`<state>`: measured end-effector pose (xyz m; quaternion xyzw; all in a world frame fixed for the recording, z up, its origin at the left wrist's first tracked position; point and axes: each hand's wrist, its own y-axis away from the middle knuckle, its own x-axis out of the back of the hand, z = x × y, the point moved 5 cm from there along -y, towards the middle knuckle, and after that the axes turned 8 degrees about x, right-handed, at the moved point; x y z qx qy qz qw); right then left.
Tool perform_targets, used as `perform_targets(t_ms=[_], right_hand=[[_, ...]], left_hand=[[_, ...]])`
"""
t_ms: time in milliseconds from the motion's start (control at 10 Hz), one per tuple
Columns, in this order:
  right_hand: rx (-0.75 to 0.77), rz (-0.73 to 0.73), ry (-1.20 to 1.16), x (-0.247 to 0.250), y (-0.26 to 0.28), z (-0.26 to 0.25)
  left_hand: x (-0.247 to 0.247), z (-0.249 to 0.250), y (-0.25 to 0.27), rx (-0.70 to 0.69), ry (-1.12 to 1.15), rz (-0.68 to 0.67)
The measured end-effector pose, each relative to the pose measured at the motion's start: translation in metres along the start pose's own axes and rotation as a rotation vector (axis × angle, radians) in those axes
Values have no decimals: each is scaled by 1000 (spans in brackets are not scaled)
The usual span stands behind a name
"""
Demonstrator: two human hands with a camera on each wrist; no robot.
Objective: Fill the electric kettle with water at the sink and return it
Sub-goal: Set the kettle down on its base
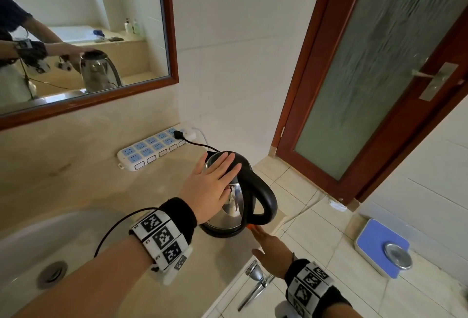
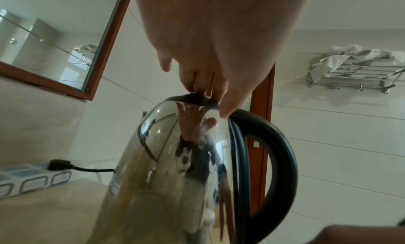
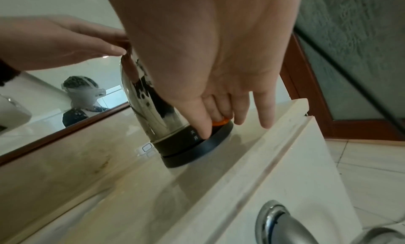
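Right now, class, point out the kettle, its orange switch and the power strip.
kettle [image 1: 234, 206]: head view, steel body.
orange switch [image 3: 220, 122]: right wrist view, lever tip.
power strip [image 1: 152, 149]: head view, socket face.

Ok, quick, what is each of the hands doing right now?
Left hand: open, fingers flat on the kettle lid.
Right hand: open, straight fingers at the orange switch by the kettle's base, gripping nothing.

walls: white tile [image 1: 228, 39] | mirror [image 1: 76, 26] wood-framed | door [image 1: 379, 77] frosted glass
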<state>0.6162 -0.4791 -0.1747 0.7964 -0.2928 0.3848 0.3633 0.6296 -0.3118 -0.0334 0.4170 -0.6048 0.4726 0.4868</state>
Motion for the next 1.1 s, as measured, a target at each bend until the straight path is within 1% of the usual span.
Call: perform_targets(t_ms=[100,200,300,400,500,600,700,800,900,1000,1100], right_hand=[[-35,-22,23,-2,0,1],[-48,-16,21,-2,0,-1],[-60,-32,28,-2,0,-2],[-64,-54,44,-2,-1,-5],[-70,-64,48,1,0,-7],[-79,86,-11,19,4,-9],[-149,259,-10,44,13,-9],[-273,254,34,73,24,-12],[-302,277,68,110,35,-26],[-233,357,106,134,35,-54],[-147,426,85,147,30,-89]], left_hand=[[4,1,0,-13,-47,88],[4,2,-1,-15,-58,114],[4,2,0,-9,-50,116],[5,2,1,-8,-26,84],[4,3,0,-17,6,19],[5,1,0,-8,-15,-27],[5,-3,-1,-6,-8,-85],[9,-9,1,-13,36,-138],[18,-19,8,4,112,-172],[32,-36,25,35,158,-181],[54,-62,49,84,206,-128]])
